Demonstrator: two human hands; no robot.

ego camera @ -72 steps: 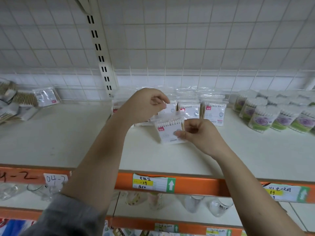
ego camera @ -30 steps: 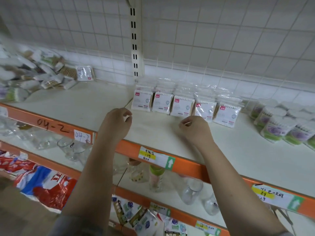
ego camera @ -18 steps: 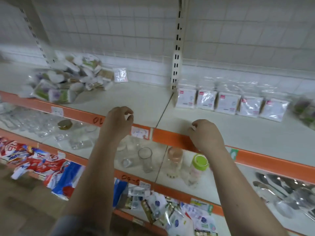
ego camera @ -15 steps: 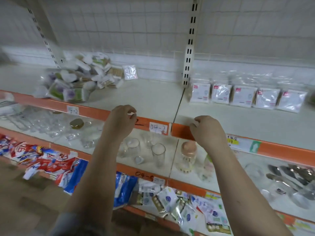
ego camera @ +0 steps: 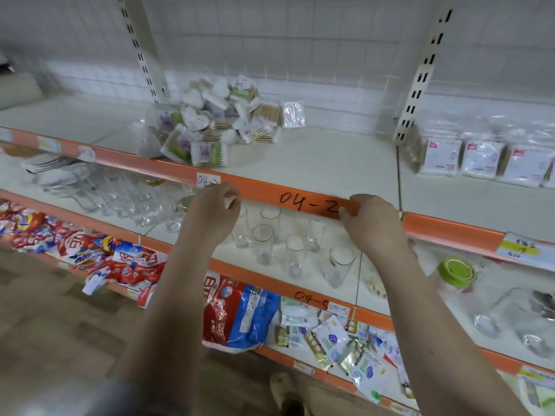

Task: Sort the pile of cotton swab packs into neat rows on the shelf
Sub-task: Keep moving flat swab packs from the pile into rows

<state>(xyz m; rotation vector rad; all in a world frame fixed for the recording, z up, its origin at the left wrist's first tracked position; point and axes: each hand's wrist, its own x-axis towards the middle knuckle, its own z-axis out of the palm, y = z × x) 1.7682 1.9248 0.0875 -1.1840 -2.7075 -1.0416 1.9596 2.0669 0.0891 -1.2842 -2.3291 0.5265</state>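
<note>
A jumbled pile of cotton swab packs [ego camera: 214,121] lies on the white shelf [ego camera: 324,163] left of centre, against the tiled back wall. At the right, flat white packs with red labels [ego camera: 483,159] stand in a neat row on the same shelf. My left hand [ego camera: 211,216] and my right hand [ego camera: 371,225] hover in front of the orange shelf edge [ego camera: 270,190], below and nearer than the pile. Both have loosely curled fingers and hold nothing.
Perforated shelf uprights [ego camera: 420,70] rise from the back. The shelf below carries drinking glasses [ego camera: 295,250], a green-lidded jar [ego camera: 456,271] and glassware at the right. The lowest shelf holds red and blue bags [ego camera: 237,307] and small sachets. My foot [ego camera: 285,391] shows on the floor.
The pack I held went into the row at the right. Both hands came back empty and my view swung left, bringing the loose pile into the middle.
</note>
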